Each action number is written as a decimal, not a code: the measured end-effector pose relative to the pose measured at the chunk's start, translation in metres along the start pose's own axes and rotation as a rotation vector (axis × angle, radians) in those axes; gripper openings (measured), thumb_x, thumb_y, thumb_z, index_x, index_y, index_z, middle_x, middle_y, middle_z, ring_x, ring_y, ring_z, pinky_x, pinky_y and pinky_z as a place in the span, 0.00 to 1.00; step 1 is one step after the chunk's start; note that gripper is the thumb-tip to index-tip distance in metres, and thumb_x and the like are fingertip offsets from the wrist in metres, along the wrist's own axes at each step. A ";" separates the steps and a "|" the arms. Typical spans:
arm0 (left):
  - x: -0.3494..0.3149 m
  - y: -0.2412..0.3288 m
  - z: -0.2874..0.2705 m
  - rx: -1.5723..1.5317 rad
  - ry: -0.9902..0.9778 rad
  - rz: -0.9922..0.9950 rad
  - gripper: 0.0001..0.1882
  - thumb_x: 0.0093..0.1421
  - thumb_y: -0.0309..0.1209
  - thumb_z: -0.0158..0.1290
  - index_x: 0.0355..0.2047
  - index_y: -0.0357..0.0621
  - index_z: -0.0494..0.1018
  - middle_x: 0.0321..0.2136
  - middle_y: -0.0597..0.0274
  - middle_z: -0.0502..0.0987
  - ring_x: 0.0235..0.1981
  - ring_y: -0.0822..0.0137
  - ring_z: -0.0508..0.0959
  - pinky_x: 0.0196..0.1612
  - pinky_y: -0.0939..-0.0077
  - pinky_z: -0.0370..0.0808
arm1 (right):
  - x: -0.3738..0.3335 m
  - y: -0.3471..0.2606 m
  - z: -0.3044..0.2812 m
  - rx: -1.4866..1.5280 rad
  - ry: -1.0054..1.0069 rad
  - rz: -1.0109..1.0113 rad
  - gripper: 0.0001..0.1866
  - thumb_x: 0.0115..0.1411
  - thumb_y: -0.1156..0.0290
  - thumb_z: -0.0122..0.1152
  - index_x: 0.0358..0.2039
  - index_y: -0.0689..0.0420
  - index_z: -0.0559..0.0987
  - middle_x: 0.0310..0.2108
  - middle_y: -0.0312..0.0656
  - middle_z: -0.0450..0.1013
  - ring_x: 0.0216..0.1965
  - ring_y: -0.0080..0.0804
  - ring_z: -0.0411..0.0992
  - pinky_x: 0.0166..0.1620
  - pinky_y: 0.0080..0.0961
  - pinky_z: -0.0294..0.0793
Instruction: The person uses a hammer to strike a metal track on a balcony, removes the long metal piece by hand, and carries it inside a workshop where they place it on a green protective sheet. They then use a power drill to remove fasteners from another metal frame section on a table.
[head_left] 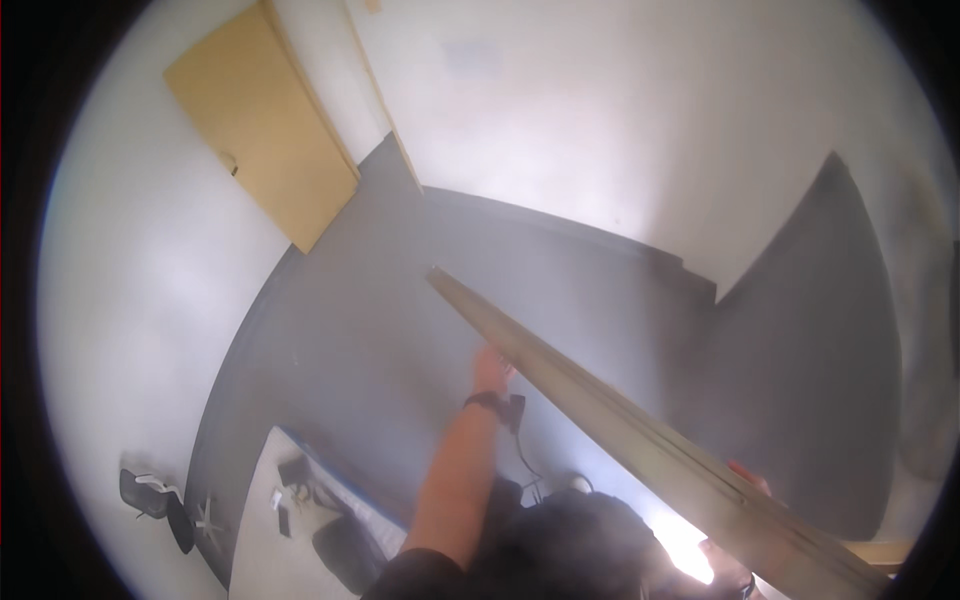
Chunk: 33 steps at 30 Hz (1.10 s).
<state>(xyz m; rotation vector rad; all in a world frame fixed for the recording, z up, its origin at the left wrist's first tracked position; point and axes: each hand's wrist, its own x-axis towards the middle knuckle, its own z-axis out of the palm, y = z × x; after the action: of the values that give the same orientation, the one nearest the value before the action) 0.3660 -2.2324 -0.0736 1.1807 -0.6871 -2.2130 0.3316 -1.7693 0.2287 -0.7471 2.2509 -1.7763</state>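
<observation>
A long beige board [610,400] with grooves along its length slants from the middle of the view down to the lower right. My left hand [492,372] is closed at its near edge, toward the far end; the fingers are partly hidden. A dark strap with a small box and a cable [518,432] is on that wrist. On the right, my right hand [750,478] grips the board closer to me, with fingertips showing over its far side. The board covers most of that hand. The exact kind of board cannot be made out.
At the lower left, a white table [258,540] carries a phone [284,522], a black bag [345,555] and small items. An office chair [150,495] stands beyond it. A wooden door [260,120] and white walls border the grey floor [340,330]. Bright light glares beside me.
</observation>
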 end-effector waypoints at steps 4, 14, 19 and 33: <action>0.086 0.065 -0.022 -0.050 -0.058 -0.022 0.12 0.67 0.34 0.53 0.47 0.41 0.71 0.42 0.60 0.77 0.45 0.64 0.76 0.52 0.65 0.75 | 0.044 -0.055 0.128 0.084 0.004 0.150 0.43 0.47 0.58 0.76 0.60 0.63 0.70 0.47 0.43 0.76 0.45 0.29 0.76 0.47 0.26 0.77; 0.307 0.307 -0.166 0.119 -0.080 0.050 0.05 0.61 0.23 0.54 0.37 0.40 0.75 0.32 0.58 0.77 0.33 0.65 0.77 0.37 0.67 0.78 | 0.147 -0.128 0.447 0.179 -0.043 0.102 0.52 0.35 0.58 0.87 0.60 0.61 0.69 0.56 0.44 0.70 0.56 0.39 0.71 0.59 0.39 0.73; 0.410 0.418 -0.345 1.494 0.035 1.025 0.12 0.54 0.32 0.61 0.38 0.43 0.76 0.30 0.56 0.80 0.30 0.54 0.80 0.36 0.63 0.78 | 0.239 -0.155 0.602 0.190 -0.233 -0.185 0.48 0.37 0.59 0.86 0.57 0.62 0.70 0.53 0.44 0.72 0.54 0.37 0.72 0.57 0.36 0.74; 0.461 0.784 -0.559 0.653 0.591 0.357 0.24 0.49 0.34 0.65 0.45 0.35 0.76 0.38 0.45 0.82 0.40 0.50 0.82 0.42 0.61 0.78 | 0.479 -0.224 1.234 0.213 -0.897 -1.181 0.28 0.60 0.56 0.69 0.56 0.57 0.73 0.46 0.40 0.77 0.49 0.31 0.74 0.55 0.33 0.72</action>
<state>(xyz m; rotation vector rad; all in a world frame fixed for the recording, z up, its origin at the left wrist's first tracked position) 0.7930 -3.2103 -0.1035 1.7467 -1.2741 -1.2629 0.5183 -3.0984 0.1854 -2.4713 0.9744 -1.3657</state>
